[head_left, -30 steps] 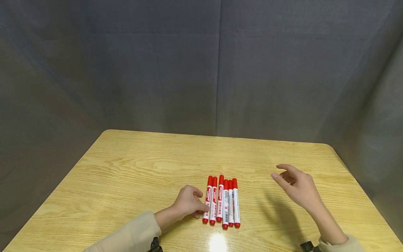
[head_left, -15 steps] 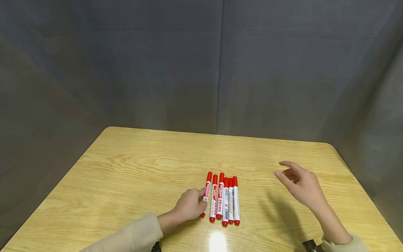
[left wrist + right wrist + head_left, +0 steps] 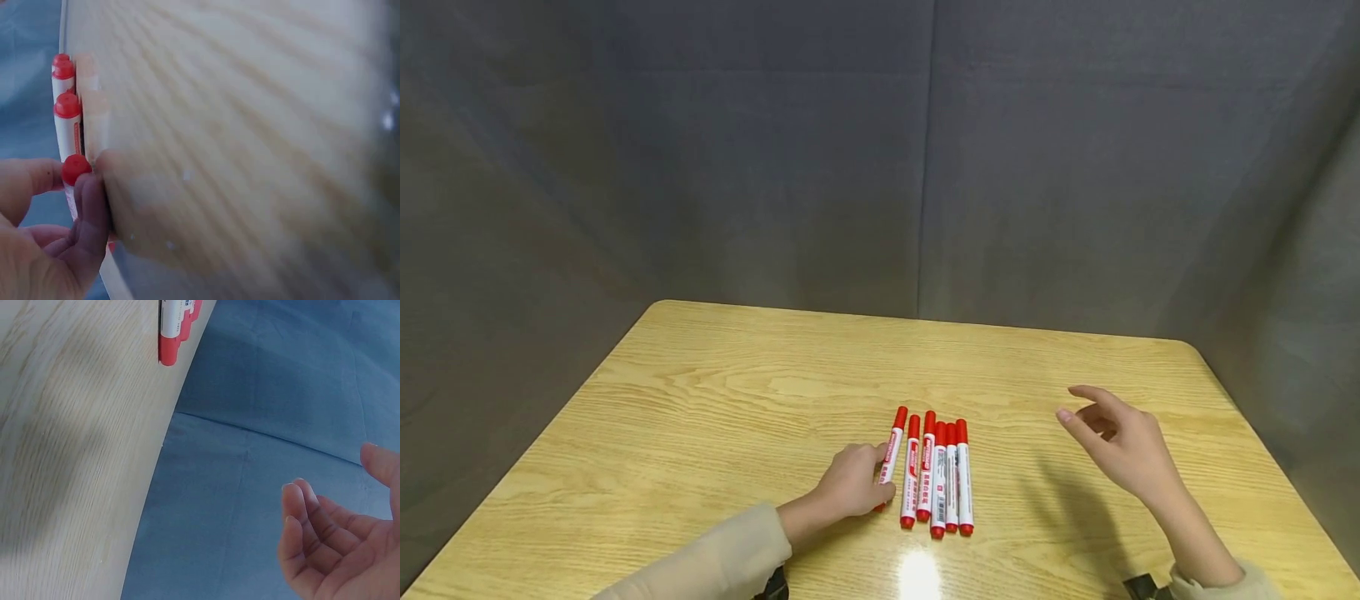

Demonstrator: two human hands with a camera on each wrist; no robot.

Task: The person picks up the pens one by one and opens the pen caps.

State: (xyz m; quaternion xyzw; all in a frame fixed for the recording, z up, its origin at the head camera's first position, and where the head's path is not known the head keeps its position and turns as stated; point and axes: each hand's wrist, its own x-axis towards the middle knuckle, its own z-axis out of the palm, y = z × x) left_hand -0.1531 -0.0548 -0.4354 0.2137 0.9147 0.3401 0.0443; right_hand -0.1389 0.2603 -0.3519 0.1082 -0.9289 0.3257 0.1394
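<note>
My left hand [image 3: 848,482] pinches the leftmost red-capped marker [image 3: 892,450] between thumb and fingers, its cap end slanting forward and right from my grip. Just right of it, across a narrow gap, five more markers [image 3: 939,475] lie side by side. Wooden tabletop [image 3: 737,400] spreads wide to my grip's left and ahead, out to the far edge. My right hand [image 3: 1122,448], well to the right, holds nothing, fingers loosely bent.

A smooth, glossy plastic finish is shown by the whiteboard markers [image 3: 927,479]. On the counter [image 3: 737,400], wood grain is seen, and light is mirrored in its polish. The backdrop [image 3: 775,167] and left sleeve [image 3: 711,552] are made of matt cloth, the former lightly creased.
</note>
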